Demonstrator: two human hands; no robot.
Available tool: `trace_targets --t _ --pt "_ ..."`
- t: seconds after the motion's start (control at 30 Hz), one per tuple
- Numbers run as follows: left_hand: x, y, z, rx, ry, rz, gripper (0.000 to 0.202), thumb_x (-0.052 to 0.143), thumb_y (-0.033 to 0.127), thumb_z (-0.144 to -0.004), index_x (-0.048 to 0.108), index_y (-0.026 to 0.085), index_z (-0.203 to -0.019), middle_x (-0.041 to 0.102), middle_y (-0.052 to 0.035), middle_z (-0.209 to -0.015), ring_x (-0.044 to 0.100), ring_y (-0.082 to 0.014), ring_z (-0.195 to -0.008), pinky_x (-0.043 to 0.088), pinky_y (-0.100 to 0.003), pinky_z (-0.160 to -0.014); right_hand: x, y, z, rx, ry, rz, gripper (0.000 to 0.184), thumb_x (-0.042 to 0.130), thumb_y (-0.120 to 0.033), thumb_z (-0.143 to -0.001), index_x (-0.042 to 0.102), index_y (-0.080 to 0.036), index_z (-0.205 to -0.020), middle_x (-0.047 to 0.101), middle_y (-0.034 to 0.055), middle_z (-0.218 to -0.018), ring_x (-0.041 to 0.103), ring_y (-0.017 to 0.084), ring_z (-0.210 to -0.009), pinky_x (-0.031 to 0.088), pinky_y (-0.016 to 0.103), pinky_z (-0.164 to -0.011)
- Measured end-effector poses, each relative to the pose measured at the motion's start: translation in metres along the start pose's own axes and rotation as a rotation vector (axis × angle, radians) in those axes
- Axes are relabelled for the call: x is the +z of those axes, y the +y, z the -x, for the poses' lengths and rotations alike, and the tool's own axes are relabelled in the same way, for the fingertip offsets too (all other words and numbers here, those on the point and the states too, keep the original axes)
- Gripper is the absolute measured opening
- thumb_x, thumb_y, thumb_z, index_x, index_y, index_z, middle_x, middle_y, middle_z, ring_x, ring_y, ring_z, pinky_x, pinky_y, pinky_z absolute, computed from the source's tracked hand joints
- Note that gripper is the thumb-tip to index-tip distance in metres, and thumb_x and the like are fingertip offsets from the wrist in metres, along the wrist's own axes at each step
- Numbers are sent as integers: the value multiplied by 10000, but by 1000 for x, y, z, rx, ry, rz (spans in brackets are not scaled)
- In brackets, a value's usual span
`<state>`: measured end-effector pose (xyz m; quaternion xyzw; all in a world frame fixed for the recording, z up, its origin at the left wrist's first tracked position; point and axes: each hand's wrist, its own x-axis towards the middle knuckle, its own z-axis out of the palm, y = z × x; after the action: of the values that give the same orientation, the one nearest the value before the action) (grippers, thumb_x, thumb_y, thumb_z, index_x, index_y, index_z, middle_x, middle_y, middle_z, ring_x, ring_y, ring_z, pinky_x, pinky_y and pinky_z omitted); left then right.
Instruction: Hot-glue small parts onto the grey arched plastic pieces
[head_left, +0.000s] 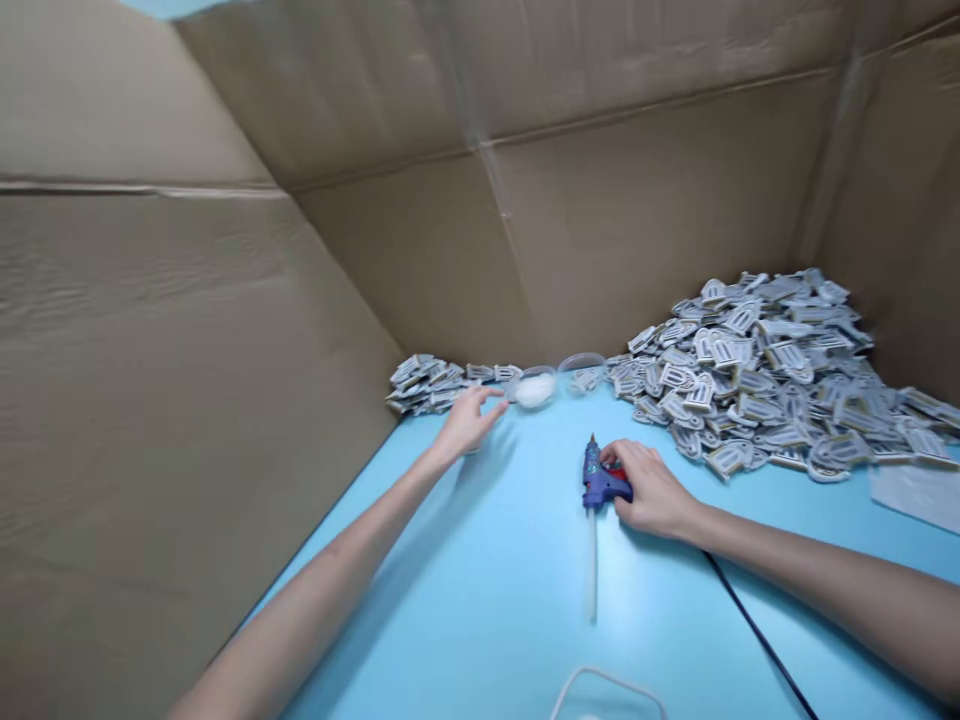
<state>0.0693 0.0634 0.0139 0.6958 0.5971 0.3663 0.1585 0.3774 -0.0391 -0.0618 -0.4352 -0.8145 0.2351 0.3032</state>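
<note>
Left hand (466,422), fingers open and extended, lies just beside a clear plastic cup (535,388); right hand (654,490) grasps a blue hot glue gun (604,478) on the blue worktop (480,600), centre frame.

The left arm (330,570) comes in bare from about seven o'clock and stretches toward two o'clock, nearly straight. The left hand (466,422) is open and palm down at its end, with the fingers (487,402) loosely together and slightly curved. The right arm (825,590) enters from about four o'clock and runs toward nine o'clock, the right wrist (701,520) almost in line with it. The right hand (651,490) is closed and arched, knuckles up, with its fingertips (619,455) curling down toward nine o'clock.
</note>
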Motion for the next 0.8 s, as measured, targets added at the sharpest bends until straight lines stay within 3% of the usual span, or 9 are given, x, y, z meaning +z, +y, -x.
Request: trace_targets --t 0.07,0.17,0.23,0.37,0.47,0.53,0.63,0.73,0.8 --pt "-5 -30 29 -40 -40 -142 409 713 520 -778 719 157 -965 698 -172 -1208 588 -378 -1254 496 -519 -1082 0 2 0 -10 17 -14 456 562 -162 -683 547 -203 -1137 660 130 -1166 594 326 -1087 423 512 -976" --pt "-8 -51 60 -37 -119 -254 376 603 428 -878 745 145 -1082 664 -215 -1315 557 -413 -1331 434 -616 -1153 0 6 -2 -19 51 -46 350 582 -211 -758 559 -220 -1107 671 98 -1124 627 288 -1017 462 481 -951" --pt "-7 -53 74 22 -181 -261 411 568 388 -913 738 140 -1193 659 -216 -1344 580 -387 -1324 432 -591 -1184 0 8 -4 -4 83 -59 261 593 -296 -846 564 -230 -1096 673 81 -1101 645 270 -996 491 449 -921" --pt "-3 -41 94 216 -307 -189 453 615 425 -950 708 188 -1323 652 -143 -1426 598 -294 -1343 455 -428 -1224 -4 9 -27 15 125 62 238 545 -427 -974 580 -235 -1111 678 81 -1114 652 262 -1024 506 432 -908" --pt "-2 -30 105 397 -345 -208 406 616 400 -978 717 185 -1308 619 -155 -1467 586 -300 -1364 485 -422 -1190 -7 3 -72 -103 56 318 211 526 -360 -1003 619 -214 -1123 687 107 -1136 640 275 -1058 488 460 -949" --pt "-1 -27 110 431 -336 -240 333 625 348 -975 744 178 -1236 679 -154 -1341 642 -290 -1260 531 -408 -1115 -6 -4 -115 -175 -1 458 212 550 -265 -985 660 -202 -1155 689 137 -1188 616 306 -1130 461 488 -989" --pt "3 -30 110 419 -310 -204 249 619 281 -972 762 154 -1131 719 -125 -1137 703 -241 -1047 575 -358 -982 4 -15 -182 -192 -25 513 246 545 -172 -976 720 -178 -1148 688 165 -1207 596 323 -1168 434 467 -1011" --pt "8 -34 107 461 -301 -78 253 665 229 -935 747 150 -1161 696 -120 -1180 706 -209 -1018 577 -319 -950 20 -24 -235 -182 -38 535 292 534 -131 -974 756 -149 -1162 697 189 -1214 608 311 -1124 431 427 -979" --pt "10 -36 106 484 -288 -6 313 699 189 -901 734 158 -1211 680 -122 -1225 702 -198 -1037 575 -317 -973 32 -28 -256 -184 -59 527 261 579 -123 -946 785 -145 -1105 720 182 -1178 613 299 -1093 426 403 -961"
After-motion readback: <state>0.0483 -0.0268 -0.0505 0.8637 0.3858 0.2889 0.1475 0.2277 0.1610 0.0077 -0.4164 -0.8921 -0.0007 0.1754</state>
